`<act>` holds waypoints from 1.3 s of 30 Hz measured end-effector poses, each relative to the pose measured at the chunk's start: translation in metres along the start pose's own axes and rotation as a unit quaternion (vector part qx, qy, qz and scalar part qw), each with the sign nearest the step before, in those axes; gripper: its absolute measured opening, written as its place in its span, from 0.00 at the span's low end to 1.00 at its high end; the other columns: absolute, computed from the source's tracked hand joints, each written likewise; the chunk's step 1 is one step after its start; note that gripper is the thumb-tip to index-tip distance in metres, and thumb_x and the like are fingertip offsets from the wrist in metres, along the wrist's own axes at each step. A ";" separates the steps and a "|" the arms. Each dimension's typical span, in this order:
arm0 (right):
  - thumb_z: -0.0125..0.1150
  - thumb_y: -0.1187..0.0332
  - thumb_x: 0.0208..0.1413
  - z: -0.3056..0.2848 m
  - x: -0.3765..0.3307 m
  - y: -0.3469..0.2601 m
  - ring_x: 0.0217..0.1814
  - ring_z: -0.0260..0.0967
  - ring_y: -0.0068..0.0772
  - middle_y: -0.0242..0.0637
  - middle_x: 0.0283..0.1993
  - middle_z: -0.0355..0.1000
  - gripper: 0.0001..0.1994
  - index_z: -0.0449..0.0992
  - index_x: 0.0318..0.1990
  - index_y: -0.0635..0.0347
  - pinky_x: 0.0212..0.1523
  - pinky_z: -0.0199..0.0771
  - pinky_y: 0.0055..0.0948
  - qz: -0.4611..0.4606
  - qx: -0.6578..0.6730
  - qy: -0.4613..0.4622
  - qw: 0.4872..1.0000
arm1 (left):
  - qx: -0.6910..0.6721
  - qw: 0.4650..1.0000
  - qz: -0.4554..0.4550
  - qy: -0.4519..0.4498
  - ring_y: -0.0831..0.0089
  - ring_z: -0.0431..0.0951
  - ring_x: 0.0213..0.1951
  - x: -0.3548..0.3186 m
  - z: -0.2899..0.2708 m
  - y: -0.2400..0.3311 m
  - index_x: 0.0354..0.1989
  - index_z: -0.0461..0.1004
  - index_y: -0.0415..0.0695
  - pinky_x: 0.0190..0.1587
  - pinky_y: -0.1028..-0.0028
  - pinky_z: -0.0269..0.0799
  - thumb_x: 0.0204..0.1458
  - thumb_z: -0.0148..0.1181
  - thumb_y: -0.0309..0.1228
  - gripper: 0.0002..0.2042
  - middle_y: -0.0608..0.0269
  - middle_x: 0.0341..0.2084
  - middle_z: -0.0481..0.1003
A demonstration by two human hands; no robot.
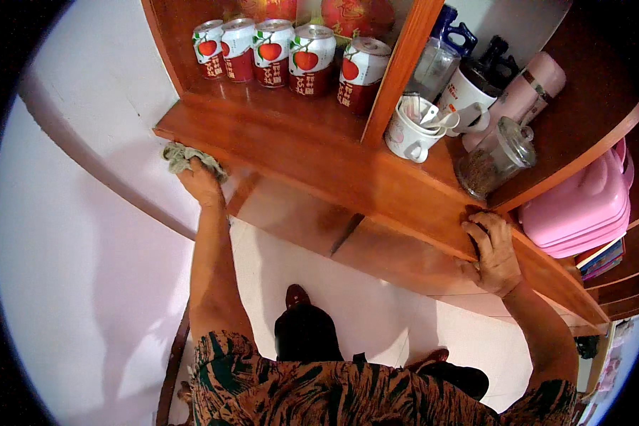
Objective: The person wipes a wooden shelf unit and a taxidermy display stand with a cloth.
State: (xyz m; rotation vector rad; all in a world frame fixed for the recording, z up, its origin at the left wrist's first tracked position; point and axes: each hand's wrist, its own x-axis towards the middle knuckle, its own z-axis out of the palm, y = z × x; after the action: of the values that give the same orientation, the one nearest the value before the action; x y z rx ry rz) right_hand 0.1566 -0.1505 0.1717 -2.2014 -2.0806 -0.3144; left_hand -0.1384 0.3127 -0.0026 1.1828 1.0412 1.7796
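My left hand (202,184) presses a crumpled grey-green cloth (192,157) against the left end of the brown wooden shelf (291,157), close to the white wall. The fingers are closed on the cloth and partly hidden by it. Farther right, my right hand (495,255) grips the front edge of the same shelf, its fingers curled over the top and its thumb on the front face. Nearest to that hand stands a lidded glass jar (491,160) with dark contents. A white mug (412,131) holding spoons is beyond it.
Several red-and-white drink cans (309,60) line the left compartment, left of an upright divider (403,71). A pink flask (529,89) and a white cup with a dark lid (467,89) stand behind the jar. A pink case (582,206) sits at the right. Cabinet doors (291,213) lie below the shelf.
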 end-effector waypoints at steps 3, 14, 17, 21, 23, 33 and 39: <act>0.72 0.67 0.31 -0.002 0.002 -0.003 0.60 0.55 0.53 0.44 0.58 0.58 0.39 0.62 0.57 0.55 0.59 0.57 0.49 -0.003 0.002 0.005 1.000 | 0.071 0.994 0.081 -0.023 0.51 0.68 0.48 -0.050 -0.004 -0.032 0.56 0.61 0.27 0.54 0.63 0.63 0.57 0.43 0.28 0.21 0.42 0.50 0.68; 0.68 0.60 0.40 -0.003 0.004 -0.004 0.59 0.57 0.54 0.46 0.57 0.59 0.33 0.64 0.57 0.59 0.58 0.58 0.49 -0.005 -0.028 0.013 1.000 | 0.109 0.990 0.061 -0.071 0.47 0.53 0.64 -0.298 0.071 0.120 0.65 0.49 0.35 0.64 0.57 0.53 0.55 0.54 0.32 0.32 0.38 0.63 0.52; 0.67 0.58 0.42 0.000 0.006 -0.005 0.58 0.57 0.54 0.47 0.56 0.60 0.33 0.64 0.56 0.59 0.58 0.59 0.49 -0.017 -0.026 0.039 0.999 | 0.113 0.983 0.133 -0.062 0.50 0.51 0.66 -0.282 0.071 0.119 0.66 0.49 0.34 0.65 0.61 0.54 0.57 0.50 0.34 0.30 0.39 0.64 0.50; 0.66 0.59 0.43 0.005 0.003 -0.003 0.58 0.57 0.54 0.48 0.56 0.60 0.31 0.65 0.56 0.60 0.58 0.58 0.51 -0.014 -0.017 0.031 0.999 | 0.040 0.995 -0.085 -0.018 0.48 0.58 0.59 -0.259 0.066 0.065 0.61 0.54 0.30 0.63 0.59 0.53 0.55 0.50 0.34 0.28 0.43 0.61 0.58; 0.65 0.60 0.44 0.005 0.002 -0.001 0.58 0.57 0.55 0.48 0.57 0.60 0.30 0.65 0.56 0.60 0.58 0.58 0.51 -0.008 -0.019 0.030 0.999 | 0.098 0.980 -0.148 -0.088 0.50 0.61 0.57 -0.220 0.048 0.053 0.58 0.59 0.30 0.60 0.60 0.58 0.55 0.49 0.34 0.25 0.44 0.58 0.62; 0.63 0.61 0.46 0.010 0.002 0.004 0.59 0.56 0.58 0.51 0.58 0.59 0.32 0.61 0.59 0.60 0.58 0.55 0.56 -0.036 -0.056 0.004 0.998 | -0.039 0.995 -0.067 0.060 0.62 0.73 0.41 -0.080 -0.039 -0.172 0.50 0.66 0.34 0.44 0.66 0.70 0.55 0.51 0.30 0.16 0.54 0.42 0.71; 0.58 0.59 0.53 0.013 0.000 0.007 0.61 0.53 0.60 0.55 0.61 0.56 0.29 0.58 0.61 0.61 0.60 0.53 0.58 -0.042 -0.056 -0.020 0.997 | -0.097 0.951 -0.266 0.127 0.68 0.73 0.38 -0.090 -0.070 -0.254 0.50 0.67 0.39 0.40 0.70 0.70 0.55 0.49 0.32 0.15 0.61 0.40 0.71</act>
State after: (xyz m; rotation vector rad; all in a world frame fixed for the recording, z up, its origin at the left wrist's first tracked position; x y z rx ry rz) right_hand 0.1650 -0.1486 0.1594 -2.2028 -2.2327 -0.4074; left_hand -0.1416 0.3164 -0.2810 0.4922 1.1673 1.5729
